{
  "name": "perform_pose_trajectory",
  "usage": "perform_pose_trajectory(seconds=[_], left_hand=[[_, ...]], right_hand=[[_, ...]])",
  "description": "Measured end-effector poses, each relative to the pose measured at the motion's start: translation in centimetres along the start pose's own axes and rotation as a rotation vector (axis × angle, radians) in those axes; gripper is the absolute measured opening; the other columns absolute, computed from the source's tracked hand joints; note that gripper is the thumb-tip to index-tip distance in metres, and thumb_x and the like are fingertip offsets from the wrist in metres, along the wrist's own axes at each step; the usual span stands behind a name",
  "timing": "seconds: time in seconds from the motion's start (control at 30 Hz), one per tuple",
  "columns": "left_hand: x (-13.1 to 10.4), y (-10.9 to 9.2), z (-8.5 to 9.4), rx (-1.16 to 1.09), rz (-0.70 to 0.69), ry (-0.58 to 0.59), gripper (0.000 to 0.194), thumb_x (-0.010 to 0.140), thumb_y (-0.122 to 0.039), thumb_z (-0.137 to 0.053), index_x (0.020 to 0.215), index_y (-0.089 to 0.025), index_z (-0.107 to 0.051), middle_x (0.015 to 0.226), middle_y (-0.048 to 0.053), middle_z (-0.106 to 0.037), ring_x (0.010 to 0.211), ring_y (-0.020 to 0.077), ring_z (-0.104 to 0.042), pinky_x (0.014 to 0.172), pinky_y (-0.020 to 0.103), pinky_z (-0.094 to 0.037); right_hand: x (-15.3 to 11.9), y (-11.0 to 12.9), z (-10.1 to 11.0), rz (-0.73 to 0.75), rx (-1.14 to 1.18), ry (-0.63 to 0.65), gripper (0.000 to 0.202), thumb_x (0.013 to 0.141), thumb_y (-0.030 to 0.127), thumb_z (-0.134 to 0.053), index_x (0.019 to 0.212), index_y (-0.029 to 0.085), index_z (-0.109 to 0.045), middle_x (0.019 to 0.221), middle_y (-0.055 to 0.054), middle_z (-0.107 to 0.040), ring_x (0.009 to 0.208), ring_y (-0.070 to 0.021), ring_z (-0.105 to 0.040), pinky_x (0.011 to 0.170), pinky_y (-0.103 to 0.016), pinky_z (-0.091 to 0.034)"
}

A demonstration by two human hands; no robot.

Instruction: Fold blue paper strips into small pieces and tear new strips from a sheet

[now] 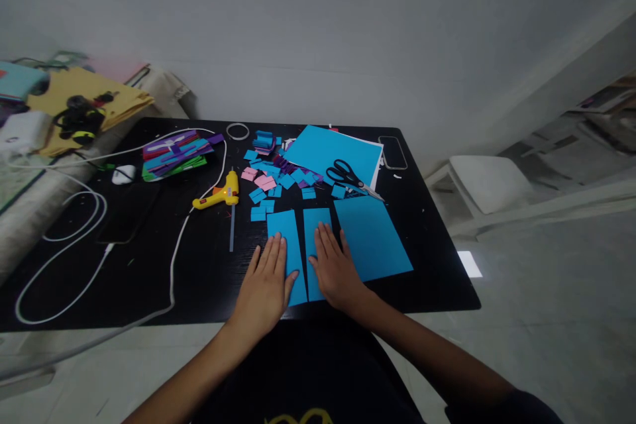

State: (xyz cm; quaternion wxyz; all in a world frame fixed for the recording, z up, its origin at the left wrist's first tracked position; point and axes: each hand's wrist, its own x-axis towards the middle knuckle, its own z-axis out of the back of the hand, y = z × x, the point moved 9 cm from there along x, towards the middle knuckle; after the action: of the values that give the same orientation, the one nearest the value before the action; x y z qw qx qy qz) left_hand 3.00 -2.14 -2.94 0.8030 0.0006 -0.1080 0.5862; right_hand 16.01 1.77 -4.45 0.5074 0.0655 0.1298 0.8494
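Observation:
My left hand point(265, 278) lies flat with fingers out on the left blue paper strip point(293, 245), partly covering it. My right hand point(335, 268) rests flat on a second blue paper strip point(314, 222), separated from the first by a narrow dark gap. Beside it on the right is a wider blue sheet point(375, 238). Black-handled scissors point(350, 177) lie across a large blue sheet point(322, 152) behind. Small cut blue paper pieces point(258, 195) and pink pieces point(265, 182) are scattered beyond my hands.
A yellow glue gun point(221, 192) with a cord lies at left, near a glue stick point(232, 228). Bundled coloured strips point(176, 156) and a phone point(128, 215) on a white cable are farther left. A clear phone case point(392, 152) lies back right. A white stool point(489, 182) stands beyond.

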Motion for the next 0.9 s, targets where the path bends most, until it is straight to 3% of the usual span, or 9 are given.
perform_pose_trajectory(seconds=[0.3, 0.5, 0.9], left_hand=[[0.01, 0.05, 0.09, -0.002, -0.003, -0.001, 0.066, 0.109, -0.047, -0.032, 0.16, -0.006, -0.038, 0.166, 0.019, -0.038, 0.154, 0.0327, -0.037, 0.123, 0.055, -0.038], [-0.03, 0.12, 0.04, -0.018, -0.01, -0.01, 0.067, 0.109, -0.046, -0.033, 0.163, -0.007, -0.032, 0.165, 0.02, -0.039, 0.155, 0.0331, -0.036, 0.123, 0.055, -0.037], [0.13, -0.35, 0.16, -0.056, -0.034, -0.025, 0.069, 0.109, -0.043, -0.036, 0.168, -0.014, -0.012, 0.168, 0.016, -0.035, 0.155, 0.0325, -0.035, 0.124, 0.058, -0.032]], right_hand=[[-0.13, -0.07, 0.1, 0.038, 0.012, -0.051, 0.063, 0.112, 0.037, -0.027, 0.167, 0.008, -0.014, 0.172, -0.019, -0.02, 0.162, -0.0299, -0.013, 0.131, -0.061, -0.015], [-0.16, -0.13, 0.05, 0.036, 0.008, -0.054, 0.063, 0.112, 0.035, -0.028, 0.167, 0.009, -0.011, 0.172, -0.018, -0.019, 0.162, -0.0302, -0.013, 0.13, -0.062, -0.017], [0.42, 0.61, 0.16, 0.04, -0.013, -0.001, 0.06, 0.111, 0.031, -0.029, 0.162, 0.0, -0.026, 0.171, -0.021, -0.019, 0.162, -0.0326, -0.014, 0.129, -0.063, -0.017]])
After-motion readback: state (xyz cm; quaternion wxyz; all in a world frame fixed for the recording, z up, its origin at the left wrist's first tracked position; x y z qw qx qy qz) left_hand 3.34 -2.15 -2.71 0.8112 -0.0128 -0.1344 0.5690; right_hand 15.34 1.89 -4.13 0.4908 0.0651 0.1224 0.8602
